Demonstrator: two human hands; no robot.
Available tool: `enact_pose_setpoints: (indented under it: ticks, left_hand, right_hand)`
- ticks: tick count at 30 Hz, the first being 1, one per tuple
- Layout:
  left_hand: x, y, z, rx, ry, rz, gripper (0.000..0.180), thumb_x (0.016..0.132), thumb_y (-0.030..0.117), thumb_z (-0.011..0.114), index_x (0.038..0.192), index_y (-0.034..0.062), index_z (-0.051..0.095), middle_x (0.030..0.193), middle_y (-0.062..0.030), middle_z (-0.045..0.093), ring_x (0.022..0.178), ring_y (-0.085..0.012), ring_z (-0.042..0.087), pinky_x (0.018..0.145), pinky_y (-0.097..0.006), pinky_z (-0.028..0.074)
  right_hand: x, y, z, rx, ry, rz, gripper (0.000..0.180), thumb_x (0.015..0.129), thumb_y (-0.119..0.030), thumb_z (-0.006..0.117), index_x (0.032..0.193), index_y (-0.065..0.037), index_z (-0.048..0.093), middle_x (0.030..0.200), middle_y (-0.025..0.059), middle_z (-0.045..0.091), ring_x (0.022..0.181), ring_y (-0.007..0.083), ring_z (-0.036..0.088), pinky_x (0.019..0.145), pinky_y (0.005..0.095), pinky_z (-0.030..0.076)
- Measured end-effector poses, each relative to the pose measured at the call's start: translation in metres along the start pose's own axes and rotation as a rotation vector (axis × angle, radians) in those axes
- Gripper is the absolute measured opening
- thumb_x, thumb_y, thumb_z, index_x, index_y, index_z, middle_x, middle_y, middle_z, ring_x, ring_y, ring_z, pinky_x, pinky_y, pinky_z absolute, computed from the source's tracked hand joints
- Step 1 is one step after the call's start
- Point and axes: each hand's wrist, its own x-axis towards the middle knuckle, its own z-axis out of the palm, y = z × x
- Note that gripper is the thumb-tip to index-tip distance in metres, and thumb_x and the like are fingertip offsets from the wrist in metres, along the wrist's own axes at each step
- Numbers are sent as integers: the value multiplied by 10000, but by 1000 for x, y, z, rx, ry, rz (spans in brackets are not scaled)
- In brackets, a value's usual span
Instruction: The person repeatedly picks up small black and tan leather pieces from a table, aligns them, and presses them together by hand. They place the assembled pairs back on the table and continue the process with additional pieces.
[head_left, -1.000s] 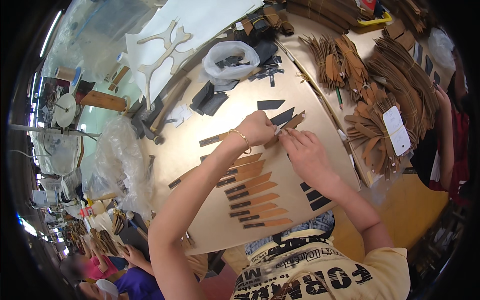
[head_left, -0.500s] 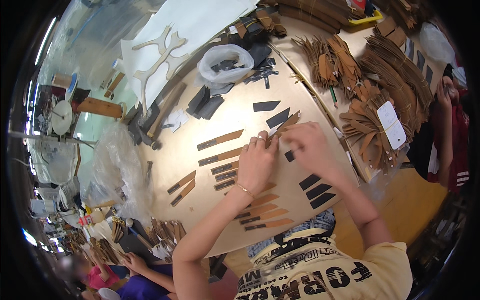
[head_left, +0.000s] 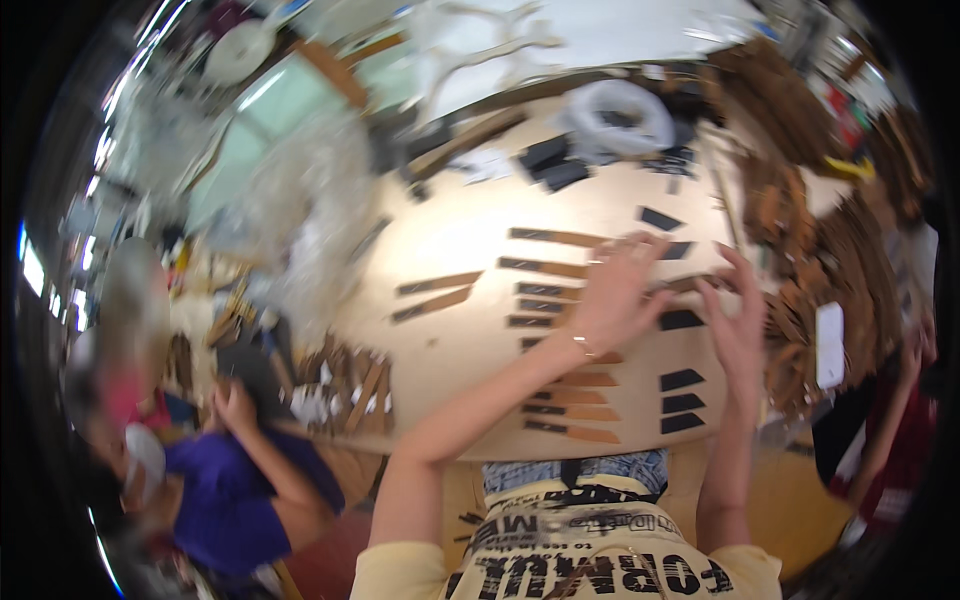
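My left hand (head_left: pixel 618 305) reaches over the middle of the tan table, its fingers forward and its thumb at the near end of a brown leather strip (head_left: pixel 688 288). Across from it, my right hand (head_left: pixel 738 320) has that strip's other side between thumb and fingers; blur softens the exact grip. Beneath and left of my left hand lie several brown strips with dark ends, such as a long strip (head_left: pixel 560 238) and a lower strip (head_left: pixel 590 412). Several black slanted pieces (head_left: pixel 683 380) lie near my right wrist, with another black piece (head_left: pixel 660 218) beyond my fingers.
A white plastic bag (head_left: pixel 655 125) with dark pieces stands at the back, beside stacked black pieces (head_left: pixel 553 162) and a hammer (head_left: pixel 465 145). Bundled brown strips (head_left: pixel 860 270) and a white tag (head_left: pixel 829 345) lie at the right. Clear plastic (head_left: pixel 310 200) and a co-worker's purple sleeve (head_left: pixel 225 490) are at left.
The view has swung, shifting the table's contents within the picture. My right hand has its fingers spread further up beside the strip, and the strip lies flatter between my hands.
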Motion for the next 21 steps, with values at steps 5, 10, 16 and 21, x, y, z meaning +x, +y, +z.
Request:
enact_pose_setpoints:
  ticks: [5, 10, 16, 21]
  left_hand:
    - [-24, 18, -24, -339, -127, -152, 199, 853, 216, 707, 971, 56, 718, 890, -115, 673, 884, -269, 639, 940, -463, 410]
    - [-87, 1, -89, -477, 76, -361, 211, 835, 144, 750, 1015, 37, 737, 780, -73, 660, 745, -193, 634, 679, -316, 519]
    - [-207, -16, -177, -96, 437, -995, 321, 837, 99, 768, 1128, -10, 687, 787, -75, 701, 753, -117, 687, 650, -258, 533]
    - [-241, -26, -186, 767, 431, -1007, 284, 837, 186, 759, 1083, 52, 711, 1024, -83, 683, 933, -241, 651, 877, -386, 464]
  right_hand:
    - [-28, -24, 0, 156, 18, 7, 515, 850, 40, 686, 1339, -33, 542, 974, 42, 588, 977, 125, 542, 960, 286, 408]
    - [-34, -43, 19, 113, -222, -22, 475, 887, -41, 685, 1339, -35, 538, 1044, 63, 619, 1002, 165, 559, 975, 325, 414]
    - [-25, -47, 43, 36, -353, 34, 321, 923, -94, 659, 1237, -39, 621, 1011, 63, 649, 997, 162, 581, 933, 328, 444]
    - [-20, -49, 54, -84, -355, -104, 229, 887, -81, 693, 1110, -36, 672, 1000, 89, 671, 975, 204, 607, 890, 338, 464]
